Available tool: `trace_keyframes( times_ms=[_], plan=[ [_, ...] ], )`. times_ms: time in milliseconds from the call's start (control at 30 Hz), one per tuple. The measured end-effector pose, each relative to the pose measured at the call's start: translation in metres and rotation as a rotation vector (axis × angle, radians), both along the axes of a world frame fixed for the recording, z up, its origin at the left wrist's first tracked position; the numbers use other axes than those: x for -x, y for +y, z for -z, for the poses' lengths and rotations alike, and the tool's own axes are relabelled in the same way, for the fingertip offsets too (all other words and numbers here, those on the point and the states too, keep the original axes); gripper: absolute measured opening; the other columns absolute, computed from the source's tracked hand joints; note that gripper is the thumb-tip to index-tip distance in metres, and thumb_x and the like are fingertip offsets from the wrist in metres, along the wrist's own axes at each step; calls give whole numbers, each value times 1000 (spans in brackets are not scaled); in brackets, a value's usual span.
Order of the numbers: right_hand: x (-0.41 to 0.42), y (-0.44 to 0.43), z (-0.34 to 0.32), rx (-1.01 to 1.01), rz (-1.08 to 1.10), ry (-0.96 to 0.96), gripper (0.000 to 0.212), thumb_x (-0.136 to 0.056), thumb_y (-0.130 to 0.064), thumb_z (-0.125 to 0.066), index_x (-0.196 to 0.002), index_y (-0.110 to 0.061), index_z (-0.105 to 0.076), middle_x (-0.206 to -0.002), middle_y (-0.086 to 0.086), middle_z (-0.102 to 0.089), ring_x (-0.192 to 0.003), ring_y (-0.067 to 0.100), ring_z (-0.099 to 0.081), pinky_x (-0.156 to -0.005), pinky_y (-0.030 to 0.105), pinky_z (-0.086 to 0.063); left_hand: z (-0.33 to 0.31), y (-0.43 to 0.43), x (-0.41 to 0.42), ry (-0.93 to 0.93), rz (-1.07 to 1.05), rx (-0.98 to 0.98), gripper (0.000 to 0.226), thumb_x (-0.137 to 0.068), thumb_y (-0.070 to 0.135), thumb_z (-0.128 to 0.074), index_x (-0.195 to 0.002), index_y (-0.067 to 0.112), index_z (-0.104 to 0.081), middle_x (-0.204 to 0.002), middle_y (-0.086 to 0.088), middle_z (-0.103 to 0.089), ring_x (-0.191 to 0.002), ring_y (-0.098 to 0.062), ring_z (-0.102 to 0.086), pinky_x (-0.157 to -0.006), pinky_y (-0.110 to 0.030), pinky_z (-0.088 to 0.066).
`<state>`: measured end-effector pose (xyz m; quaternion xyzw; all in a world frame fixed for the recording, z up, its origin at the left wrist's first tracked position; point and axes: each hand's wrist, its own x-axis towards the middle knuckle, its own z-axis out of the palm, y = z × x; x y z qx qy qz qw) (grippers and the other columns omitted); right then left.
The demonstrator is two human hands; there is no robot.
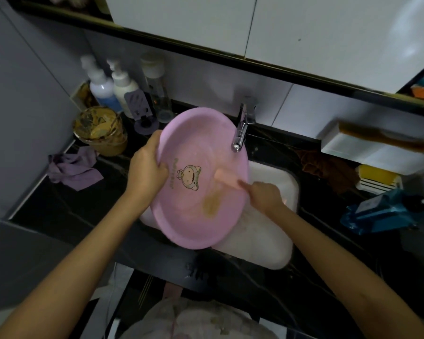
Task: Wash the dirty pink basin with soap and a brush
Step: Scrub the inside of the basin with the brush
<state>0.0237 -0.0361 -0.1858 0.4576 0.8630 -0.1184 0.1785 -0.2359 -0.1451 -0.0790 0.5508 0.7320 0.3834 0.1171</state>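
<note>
Left grip [146,165] over basin [201,138] rim

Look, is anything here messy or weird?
Nothing looks broken, just messy. A purple cloth lies crumpled on the counter left of the sink, and a brown cloth is bunched up on the right. The pink basin is tilted only because the left hand grips its rim while the right hand holds the brush inside it.
</note>
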Motion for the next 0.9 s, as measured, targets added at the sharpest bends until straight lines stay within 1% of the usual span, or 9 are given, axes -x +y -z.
trace_keyframes(
  times_ms=[67,167,300,400,500,600,667,800,900],
  plan=[
    [3,3,-3,18,23,20,52,-98,-36,-22,-150,-35,-16,-122,15,-55,-107,30,-57,-78,32,-41,0,0,0,-1,-14,8,65,-77,-10,-52,-136,14,-44,-99,3,-54,-84,-11,-52,-63,-9,-36],
    [3,1,-8,160,68,10,48,-100,-35,-24,-148,-33,-24,-128,16,-52,-113,30,-54,-83,31,-39,0,0,-1,-4,-21,23,65,-77,-10,-53,-137,15,-43,-100,3,-53,-86,-11,-52,-65,-10,-36],
    [4,3,-4,29,71,6,51,-100,-30,-32,-149,-34,-19,-118,13,-58,-104,29,-59,-79,33,-44,1,0,-1,-8,-29,21,65,-76,-9,-53,-136,15,-44,-103,-3,-59,-86,-13,-53,-68,-22,-42],
    [13,-40,13,283,193,157,45,-102,-39,-26,-140,-22,-43,-122,12,-60,-107,28,-58,-88,32,-45,1,0,-1,-18,-25,8,65,-76,-9,-53,-135,16,-45,-103,-3,-60,-86,-12,-54,-67,-17,-42],
    [19,-79,18,493,252,327,39,-102,-31,-36,-137,-21,-49,-123,10,-61,-107,24,-59,-90,28,-47,1,-1,-3,-7,-26,-11,61,-78,-7,-53,-135,15,-45,-101,3,-56,-86,-9,-53,-62,-7,-37],
    [32,-105,-3,771,382,514,38,-97,-15,-44,-131,-30,-50,-84,-5,-62,-68,4,-55,-62,12,-43,1,1,-6,-18,-35,-18,58,-79,-3,-54,-134,14,-46,-103,-3,-60,-86,-11,-54,-66,-11,-39],
    [41,-115,-20,913,462,604,41,-95,-13,-43,-128,-37,-51,-63,-5,-47,-46,3,-38,-44,16,-32,3,1,-5,-15,-35,-16,58,-79,-2,-54,-134,14,-46,-103,-5,-62,-85,-12,-55,-66,-12,-40],
    [45,-119,-46,1147,574,733,38,-97,-17,-46,-125,-39,-55,-58,-3,-38,-41,6,-27,-37,14,-20,5,1,-1,-4,-21,-23,55,-80,-1,-54,-133,11,-47,-103,-7,-62,-86,-14,-58,-68,-18,-44],
    [22,-123,-49,1118,502,693,34,-98,-20,-47,-121,-41,-59,-57,-6,-37,-44,6,-27,-36,15,-21,6,1,2,-18,-33,-19,56,-79,-1,-54,-133,12,-47,-104,-7,-62,-88,-14,-58,-70,-21,-46]
  ],
)
